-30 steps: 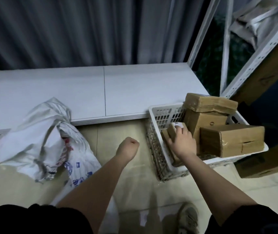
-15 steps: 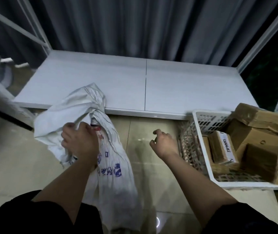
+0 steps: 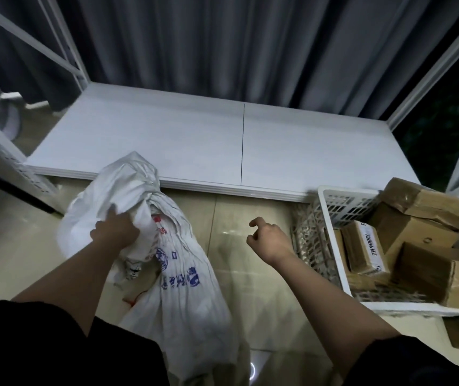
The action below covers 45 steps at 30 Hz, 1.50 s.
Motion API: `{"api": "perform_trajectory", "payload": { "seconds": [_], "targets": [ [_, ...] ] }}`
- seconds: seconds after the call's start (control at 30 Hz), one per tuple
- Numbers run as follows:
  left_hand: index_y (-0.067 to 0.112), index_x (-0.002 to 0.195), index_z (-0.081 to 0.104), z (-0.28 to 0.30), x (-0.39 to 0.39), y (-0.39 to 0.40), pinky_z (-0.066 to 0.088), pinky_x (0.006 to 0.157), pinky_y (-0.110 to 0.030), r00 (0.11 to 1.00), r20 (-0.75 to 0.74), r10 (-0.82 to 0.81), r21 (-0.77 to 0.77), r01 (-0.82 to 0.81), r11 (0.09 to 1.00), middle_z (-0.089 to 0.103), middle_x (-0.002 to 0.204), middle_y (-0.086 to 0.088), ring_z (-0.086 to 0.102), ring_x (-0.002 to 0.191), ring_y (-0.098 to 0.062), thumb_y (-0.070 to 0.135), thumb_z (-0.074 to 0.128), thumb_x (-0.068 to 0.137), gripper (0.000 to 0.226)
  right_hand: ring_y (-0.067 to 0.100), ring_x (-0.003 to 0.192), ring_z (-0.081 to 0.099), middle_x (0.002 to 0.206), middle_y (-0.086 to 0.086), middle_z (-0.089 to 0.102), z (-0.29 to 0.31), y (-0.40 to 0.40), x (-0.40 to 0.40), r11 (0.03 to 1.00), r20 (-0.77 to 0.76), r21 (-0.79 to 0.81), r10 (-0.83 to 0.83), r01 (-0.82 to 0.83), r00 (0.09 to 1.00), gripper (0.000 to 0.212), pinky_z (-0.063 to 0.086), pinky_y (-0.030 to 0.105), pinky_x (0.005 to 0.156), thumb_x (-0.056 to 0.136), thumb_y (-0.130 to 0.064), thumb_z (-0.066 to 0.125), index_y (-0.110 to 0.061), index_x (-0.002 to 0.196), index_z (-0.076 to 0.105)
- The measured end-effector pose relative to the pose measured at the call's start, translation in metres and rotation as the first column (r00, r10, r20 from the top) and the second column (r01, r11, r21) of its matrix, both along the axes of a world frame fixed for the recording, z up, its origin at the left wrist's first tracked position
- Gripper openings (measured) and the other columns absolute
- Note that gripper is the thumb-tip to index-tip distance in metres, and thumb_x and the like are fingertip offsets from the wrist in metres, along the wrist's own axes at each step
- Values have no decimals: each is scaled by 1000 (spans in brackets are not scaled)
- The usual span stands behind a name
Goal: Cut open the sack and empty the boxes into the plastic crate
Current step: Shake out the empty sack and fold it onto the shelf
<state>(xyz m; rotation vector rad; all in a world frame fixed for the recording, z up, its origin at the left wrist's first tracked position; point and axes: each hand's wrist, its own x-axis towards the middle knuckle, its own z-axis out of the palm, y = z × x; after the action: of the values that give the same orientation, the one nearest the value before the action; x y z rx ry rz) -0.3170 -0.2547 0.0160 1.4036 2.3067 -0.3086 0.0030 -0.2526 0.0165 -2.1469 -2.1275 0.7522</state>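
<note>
Head view: the left hand (image 3: pixel 115 231), idle a second ago, now reaches into the sack (image 3: pixel 150 246) at eight o'clock, fingers buried in the white cloth and gripping it. The right hand (image 3: pixel 268 236) has left the plastic crate (image 3: pixel 334 195) and hangs loosely curled over the floor, holding nothing — hands apart. The boxes (image 3: pixel 362 250) sit piled in the crate at three o'clock. Judgement: one box delivered, next retrieval begun — the sack may hold more.

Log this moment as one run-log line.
left hand: grips sack | right hand: empty, loosely curled | crate: holds boxes
</note>
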Motion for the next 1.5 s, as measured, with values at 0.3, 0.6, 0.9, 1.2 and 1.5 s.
{"api": "perform_trajectory", "payload": {
  "seconds": [0.3, 0.6, 0.9, 1.2, 1.5],
  "targets": [
    [23, 98, 75, 110, 56, 12, 39, 89, -39, 998, 35, -50, 702, 11, 712, 69, 106, -11, 61, 102, -35, 19, 57, 85, 23, 22, 105, 60, 110, 0, 67, 32, -8, -6, 996, -93, -37, 73, -76, 993, 29, 46, 31, 82, 89, -30, 50, -22, 116, 58],
    [25, 101, 72, 242, 172, 22, 43, 79, -30, 921, -35, -389, 699, 300, 649, 67, 114, -6, 60, 108, -31, 14, 56, 87, 24, 7, 116, 58, 126, -9, 60, 114, -34, -46, 995, -916, 65, 27, 80, 400, 67, 48, 24, 97, 76, -44, 69, -24, 135, 43],
    [24, 120, 59, 261, 181, 1, 41, 93, -39, 798, -40, -601, 922, 262, 286, 60, 119, 3, 56, 112, -17, 38, 44, 94, 34, 28, 91, 68, 100, 12, 73, 169, -20, 56, 721, -911, -356, -409, 594, -50, 27, 55, 44, 82, 93, -23, 53, -8, 113, 61],
    [21, 146, 28, 195, 168, -30, 35, 102, -38, 590, 794, -144, 360, -265, 894, 32, 146, -6, 41, 132, -26, 58, 50, 90, 71, 35, 94, 65, 105, 21, 69, 202, -14, 155, 606, -714, -699, -624, 381, -318, 37, 47, 53, 82, 98, -29, 45, 1, 115, 61],
    [21, 78, 54, 157, 216, -44, 29, 46, -21, 176, 935, 309, -281, -167, 945, 54, 65, -2, 46, 48, -13, 48, 53, 88, 29, 35, 114, 60, 122, 19, 64, 196, -22, 177, 630, -733, -681, -578, 373, -359, 43, 42, 50, 104, 94, -29, 50, -2, 126, 57]
  ]
}}
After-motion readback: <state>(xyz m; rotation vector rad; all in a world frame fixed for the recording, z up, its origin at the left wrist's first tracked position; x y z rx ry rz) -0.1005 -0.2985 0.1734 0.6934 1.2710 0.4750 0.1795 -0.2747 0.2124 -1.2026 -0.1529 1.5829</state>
